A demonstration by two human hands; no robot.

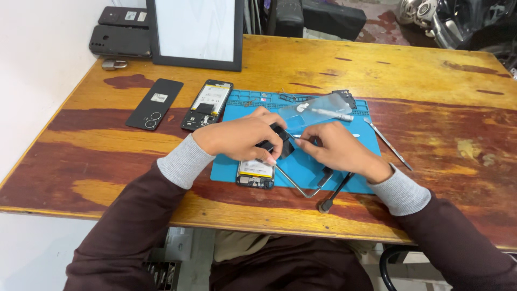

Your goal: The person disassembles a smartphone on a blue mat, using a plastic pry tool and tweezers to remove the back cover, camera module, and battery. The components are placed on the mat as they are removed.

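The person sits at a wooden table (301, 64) w/ a blue work mat (344, 116) in the middle. On the mat lies an open phone (255, 173), back off, its insides showing. The left hand (237, 137) rests over the phone's top end, fingers bent & pinching a small black part (281, 141). The right hand (336, 148) is just beside it, fingers curled tight on a thin tool; the tool's tip touches the same black part. Both hands meet at the middle of the mat.

It looks like the step now is working that small black piece loose or into place on the open phone. The next move likely needs a soft, steady touch so the little part does not slip or bend.

Near the right hand lie a black brush (335, 193) & a bent metal frame (301, 186). Far on the mat is a clear sheet (318, 110). Right of the mat lies a thin metal pry stick (388, 143). Left of the mat are a second open phone (207, 105) & a black back cover (155, 103)
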